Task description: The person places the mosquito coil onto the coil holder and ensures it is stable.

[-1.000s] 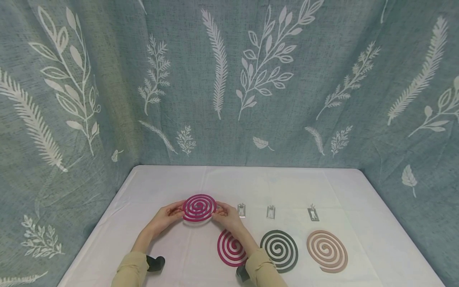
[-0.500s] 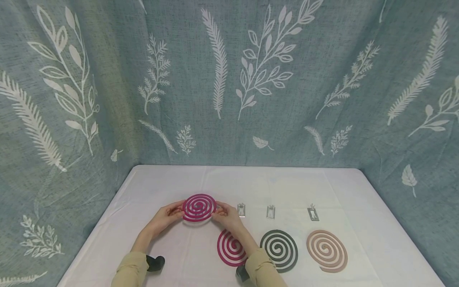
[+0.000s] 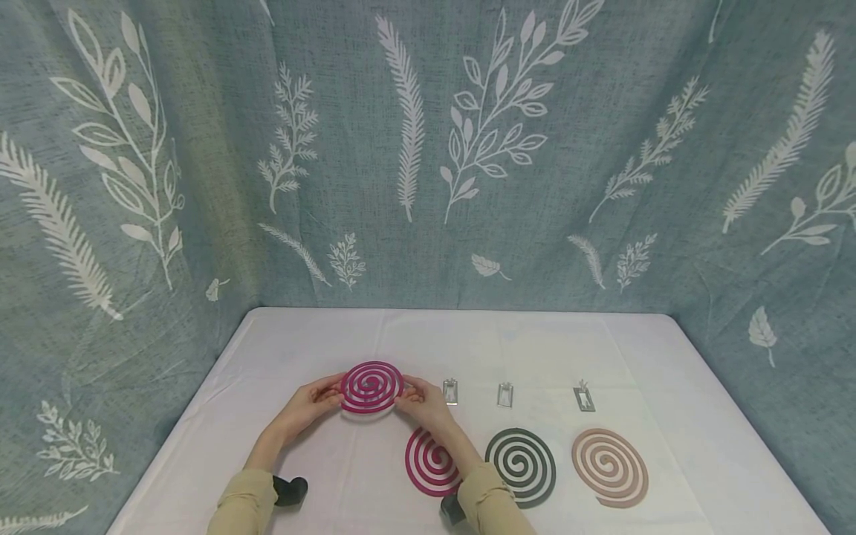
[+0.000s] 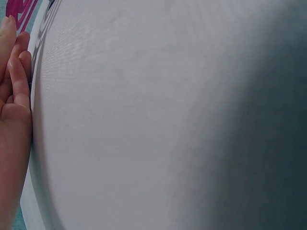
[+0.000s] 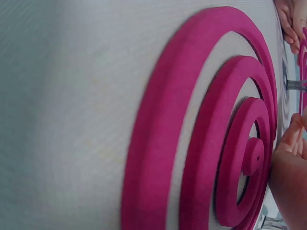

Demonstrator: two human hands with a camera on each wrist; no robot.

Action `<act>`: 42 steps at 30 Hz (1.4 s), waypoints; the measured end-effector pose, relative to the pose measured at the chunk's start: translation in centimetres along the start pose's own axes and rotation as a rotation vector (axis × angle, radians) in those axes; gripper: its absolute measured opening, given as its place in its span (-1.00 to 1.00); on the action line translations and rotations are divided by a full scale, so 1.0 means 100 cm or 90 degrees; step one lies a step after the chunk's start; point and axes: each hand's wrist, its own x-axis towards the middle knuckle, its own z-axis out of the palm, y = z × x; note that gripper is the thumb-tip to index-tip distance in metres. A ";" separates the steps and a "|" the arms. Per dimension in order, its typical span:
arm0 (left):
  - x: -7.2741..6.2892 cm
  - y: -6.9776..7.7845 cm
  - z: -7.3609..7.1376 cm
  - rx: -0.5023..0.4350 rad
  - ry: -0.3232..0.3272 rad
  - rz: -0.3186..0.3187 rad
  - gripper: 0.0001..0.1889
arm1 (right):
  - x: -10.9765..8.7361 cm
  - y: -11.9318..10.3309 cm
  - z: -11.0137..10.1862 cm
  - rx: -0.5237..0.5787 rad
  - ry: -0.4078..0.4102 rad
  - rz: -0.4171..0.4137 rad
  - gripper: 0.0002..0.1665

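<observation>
A magenta mosquito coil [image 3: 371, 386] is held nearly flat, slightly above the table, between both hands. My left hand [image 3: 304, 409] pinches its left rim between thumb and fingers, and my right hand [image 3: 426, 407] pinches the right rim. In the right wrist view a small metal piece [image 5: 294, 85] shows beside the held coil [image 5: 303, 57]; whether the two touch I cannot tell. Below my right forearm lies a second magenta coil [image 3: 438, 458], partly covered by the arm. The left wrist view catches only the left hand [image 4: 17, 91] and a bit of the coil [image 4: 18, 10].
Three small metal coil stands [image 3: 451, 403] [image 3: 505, 406] [image 3: 585, 409] lie in a row right of the hands. In front of them are a dark green coil [image 3: 518, 464] and a brown coil [image 3: 608, 465]. A white cloth covers the table [image 3: 321, 338]; a leaf-patterned curtain [image 3: 428, 275] surrounds it.
</observation>
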 end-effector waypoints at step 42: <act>0.000 -0.001 0.000 0.001 -0.001 0.003 -0.38 | -0.002 0.000 -0.001 0.008 -0.006 -0.011 -0.42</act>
